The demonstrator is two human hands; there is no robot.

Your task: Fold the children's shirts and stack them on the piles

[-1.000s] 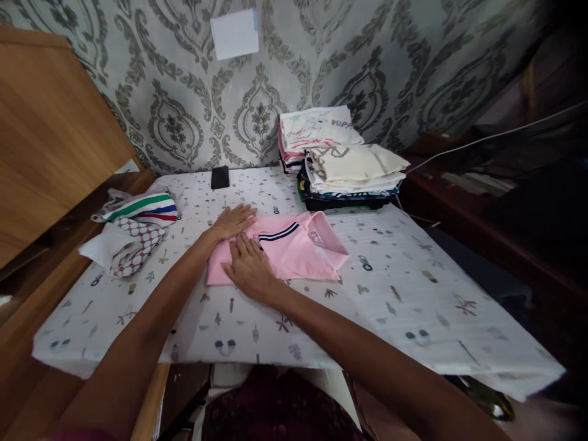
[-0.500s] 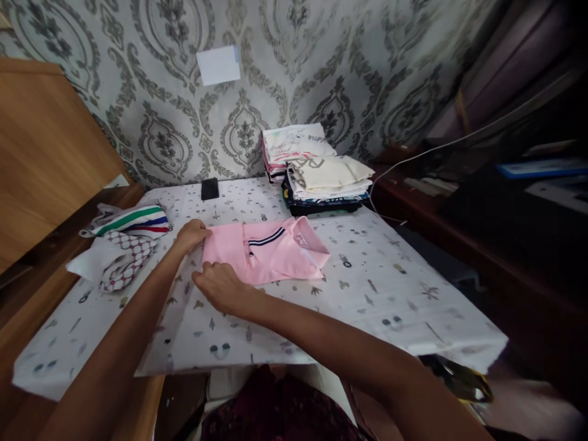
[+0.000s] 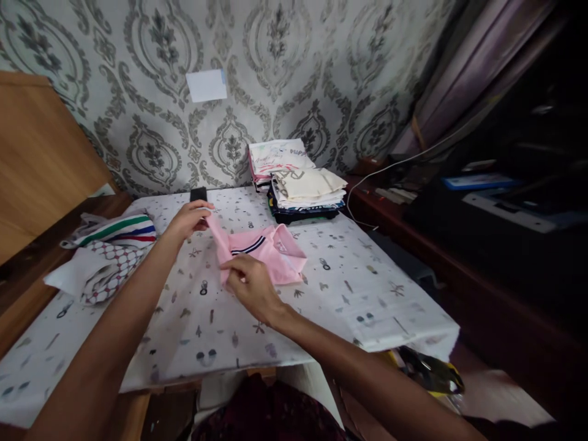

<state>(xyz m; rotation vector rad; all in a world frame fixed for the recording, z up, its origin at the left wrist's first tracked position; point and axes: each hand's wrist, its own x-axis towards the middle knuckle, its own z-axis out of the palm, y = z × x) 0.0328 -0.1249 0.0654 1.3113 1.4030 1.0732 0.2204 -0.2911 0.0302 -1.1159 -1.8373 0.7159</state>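
A pink shirt (image 3: 285, 260) with a collar and dark striped trim lies partly folded on the patterned white tablecloth (image 3: 275, 343). Its collar points right. My left hand (image 3: 190, 219) pinches the far corner of the shirt's left end and holds it raised off the table. At the near side of that same end, my right hand (image 3: 250, 285) is closed on the fabric, its fingertips partly hidden by the hand itself. Between the two hands the lifted edge stands up as a narrow fold.
Folded clothes (image 3: 307, 190) are stacked at the back against the wallpaper. Loose garments (image 3: 114, 257) lie at the left edge beside a wooden panel (image 3: 41, 159). A black phone-like object (image 3: 198, 195) sits behind my left hand. A white cable (image 3: 395, 162) runs along the right.
Both hands have lifted the shirt's left end off the table and brought it rightward over the rest of the shirt. The camera view has shifted slightly.
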